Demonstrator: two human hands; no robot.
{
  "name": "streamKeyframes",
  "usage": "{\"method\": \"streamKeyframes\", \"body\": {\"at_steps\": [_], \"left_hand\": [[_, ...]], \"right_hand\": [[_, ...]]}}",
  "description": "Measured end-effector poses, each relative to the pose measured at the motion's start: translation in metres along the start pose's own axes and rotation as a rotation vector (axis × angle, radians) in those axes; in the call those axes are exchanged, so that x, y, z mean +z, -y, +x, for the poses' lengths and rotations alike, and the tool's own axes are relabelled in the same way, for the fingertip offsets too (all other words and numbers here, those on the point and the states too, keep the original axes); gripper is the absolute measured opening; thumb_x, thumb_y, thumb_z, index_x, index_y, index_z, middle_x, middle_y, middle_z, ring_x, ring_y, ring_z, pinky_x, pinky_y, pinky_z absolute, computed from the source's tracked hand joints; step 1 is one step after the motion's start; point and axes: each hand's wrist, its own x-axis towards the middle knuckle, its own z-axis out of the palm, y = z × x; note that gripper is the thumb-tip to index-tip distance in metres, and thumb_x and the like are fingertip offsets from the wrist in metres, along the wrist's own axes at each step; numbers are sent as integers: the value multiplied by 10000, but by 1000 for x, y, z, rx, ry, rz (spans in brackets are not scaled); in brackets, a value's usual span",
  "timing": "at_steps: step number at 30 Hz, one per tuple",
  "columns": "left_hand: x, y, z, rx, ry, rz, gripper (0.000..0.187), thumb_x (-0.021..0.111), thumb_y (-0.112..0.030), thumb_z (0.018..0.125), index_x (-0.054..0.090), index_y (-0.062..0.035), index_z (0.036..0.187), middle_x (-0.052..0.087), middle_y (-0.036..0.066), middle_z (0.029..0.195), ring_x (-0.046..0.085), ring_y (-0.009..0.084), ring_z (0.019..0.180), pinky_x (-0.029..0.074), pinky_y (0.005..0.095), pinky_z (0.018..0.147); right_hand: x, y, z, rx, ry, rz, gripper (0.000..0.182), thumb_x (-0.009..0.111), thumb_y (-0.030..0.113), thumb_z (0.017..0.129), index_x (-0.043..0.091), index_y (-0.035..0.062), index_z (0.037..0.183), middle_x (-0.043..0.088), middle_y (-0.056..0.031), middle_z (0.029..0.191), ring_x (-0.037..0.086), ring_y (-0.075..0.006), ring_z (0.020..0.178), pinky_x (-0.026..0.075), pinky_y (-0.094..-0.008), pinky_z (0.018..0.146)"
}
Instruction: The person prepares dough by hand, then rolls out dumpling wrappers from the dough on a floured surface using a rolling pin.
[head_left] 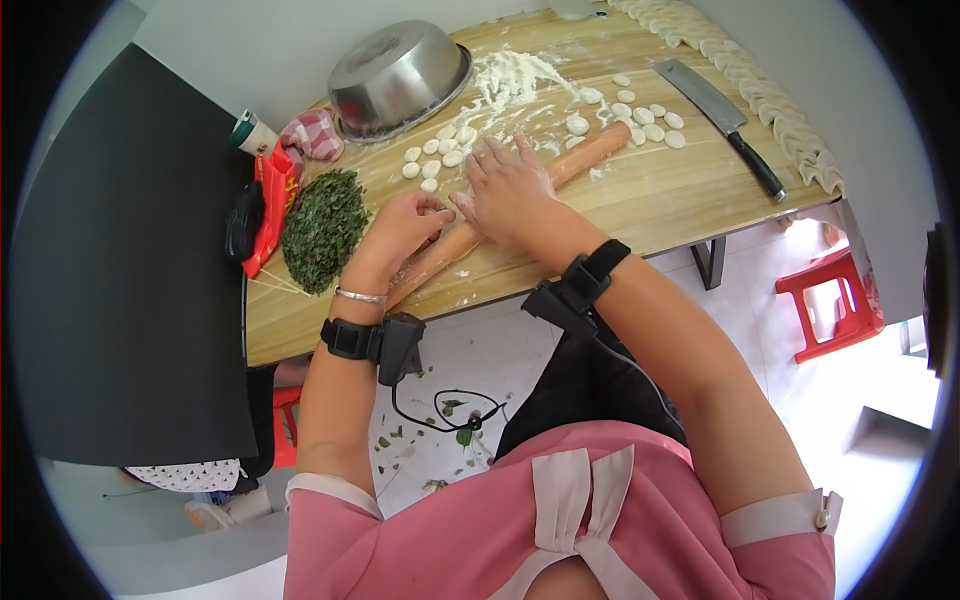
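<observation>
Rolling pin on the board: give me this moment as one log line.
right hand: flat on rolling pin | left hand: at pin's near end | dough pieces: beyond | cleaver: idle

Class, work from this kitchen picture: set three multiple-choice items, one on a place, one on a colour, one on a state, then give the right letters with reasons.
1. Where does the cleaver lie?
A. right of the dough pieces
B. inside the bowl
C. on the greens

2. What colour is the stool?
A. blue
B. red
C. white

3. How does the steel bowl sit?
A. upright, full
B. on its side
C. upside down

Answers: 1 A, it lies on the table beyond the dough pieces. 2 B, plainly red. 3 C, its base faces up.
</observation>
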Motion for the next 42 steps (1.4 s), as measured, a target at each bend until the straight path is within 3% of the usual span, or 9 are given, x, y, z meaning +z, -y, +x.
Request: {"method": "streamKeyframes", "body": {"at_steps": [3,9,12,19,24,30,34,36,42], "left_hand": [[3,10,13,116,9,-46,241,728,-113,826,658,51,988,621,21,750,556,92,651,456,241,577],[8,2,-2,265,20,182,208,726,-70,821,648,35,982,637,38,777,592,94,681,471,218,571],[12,11,-23,27,-78,-252,214,702,-52,839,626,30,1022,657,56,833,629,113,728,505,228,615],[14,18,-34,67,-113,-300,231,670,-91,877,607,10,1075,647,41,871,639,112,794,523,254,669],[11,0,-18,12,-129,-147,262,719,-116,838,640,53,1021,639,44,806,584,97,687,467,246,574],[2,2,-1,84,30,63,214,729,-104,819,666,39,965,619,24,756,546,85,659,439,239,560],[2,4,-3,237,125,250,185,723,-88,827,651,29,951,612,12,761,552,86,661,447,242,559],[8,11,-12,171,-9,-162,142,711,-59,836,621,11,921,616,10,784,576,90,683,470,241,578],[12,18,-32,81,-49,-299,110,687,-10,843,584,-24,878,612,13,799,592,94,706,496,235,619]], "right_hand": [[0,-1,-1,-3,-3,25,641,324,474,1021,410,15,1459,428,-181,1494,287,-316,1455,158,-524,1195],[-20,-3,-61,-10,-2,99,660,357,502,1006,417,26,1460,419,-193,1496,276,-340,1456,134,-530,1195],[-15,-7,-97,-60,-146,118,650,386,495,1000,435,22,1443,443,-215,1461,292,-359,1441,141,-538,1189],[-12,-5,-88,-58,-169,99,649,407,484,997,448,-2,1425,479,-224,1426,316,-365,1424,166,-548,1177],[-14,1,-41,11,13,92,633,382,474,1009,448,-4,1418,478,-199,1439,303,-352,1440,163,-543,1185],[0,5,-13,19,-69,37,645,361,490,1011,441,4,1428,466,-186,1454,293,-336,1448,159,-540,1188],[-9,1,-58,11,-120,117,637,405,475,998,430,16,1439,448,-184,1467,288,-336,1448,153,-544,1189],[-13,-1,-87,-14,-137,125,651,405,474,996,409,12,1455,437,-189,1476,288,-341,1446,139,-550,1189],[-11,-4,-107,-48,-219,127,652,408,480,992,432,3,1436,468,-198,1445,316,-347,1428,157,-561,1178]]}}
